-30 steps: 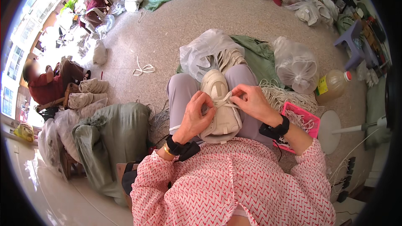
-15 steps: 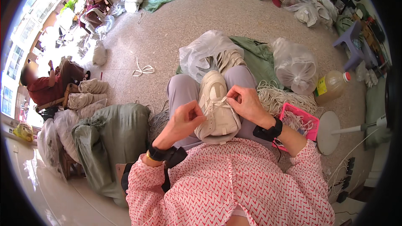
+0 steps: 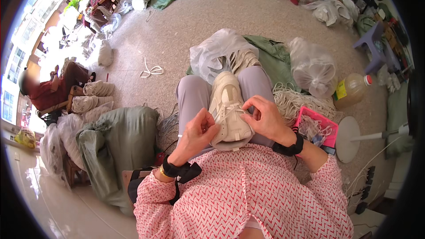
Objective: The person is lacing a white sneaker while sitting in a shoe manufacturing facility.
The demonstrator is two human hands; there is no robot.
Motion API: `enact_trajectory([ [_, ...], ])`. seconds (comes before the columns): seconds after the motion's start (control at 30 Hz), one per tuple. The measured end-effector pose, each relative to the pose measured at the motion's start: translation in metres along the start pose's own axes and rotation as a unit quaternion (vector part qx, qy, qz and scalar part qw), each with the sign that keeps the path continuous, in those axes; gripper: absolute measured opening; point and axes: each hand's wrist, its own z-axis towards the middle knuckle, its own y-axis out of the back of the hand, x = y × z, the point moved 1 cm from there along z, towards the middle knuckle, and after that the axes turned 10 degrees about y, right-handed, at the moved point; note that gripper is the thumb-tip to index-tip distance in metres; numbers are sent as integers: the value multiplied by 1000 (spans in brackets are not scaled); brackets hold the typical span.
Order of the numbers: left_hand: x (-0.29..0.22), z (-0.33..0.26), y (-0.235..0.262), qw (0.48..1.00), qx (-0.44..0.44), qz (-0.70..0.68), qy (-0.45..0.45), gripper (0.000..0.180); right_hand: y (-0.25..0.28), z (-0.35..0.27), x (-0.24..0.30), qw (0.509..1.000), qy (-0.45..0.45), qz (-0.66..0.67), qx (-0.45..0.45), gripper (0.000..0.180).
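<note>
A cream lace-up sneaker (image 3: 231,93) rests between my thighs, toe pointing away from me and its heel opening near my belly. Its pale shoelace (image 3: 230,111) crosses the lower part of the tongue, with several eyelets bare nearer the opening. At the shoe's left side, my left hand (image 3: 197,135) is closed in a pinch on the shoelace; a short white end shows by its outer edge. My right hand (image 3: 267,118) pinches the lace on the right side, thumb and forefinger close to the eyelets. The exact grip is partly hidden by the fingers.
Loose white laces (image 3: 303,102) lie heaped at my right, beside a pink basket (image 3: 334,136) and a yellowish jug (image 3: 353,89). Ahead are a plastic bag (image 3: 212,55) and a green sheet (image 3: 272,62). A large green sack (image 3: 128,141) stands left, near a seated person (image 3: 53,88).
My hands have drawn slightly apart, the left one turning and lowering a little. The lace stretched across the shoe now lies closer to the tongue.
</note>
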Motion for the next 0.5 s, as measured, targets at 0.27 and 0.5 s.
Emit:
enact_trajectory([
  [0.27,-5,7,-29,946,-179,229,-146,32,-9,-3,0,999,14,-23,-20,18],
  [0.5,5,-1,-22,950,-169,232,-122,30,-24,-4,9,996,42,-67,-32,10],
])
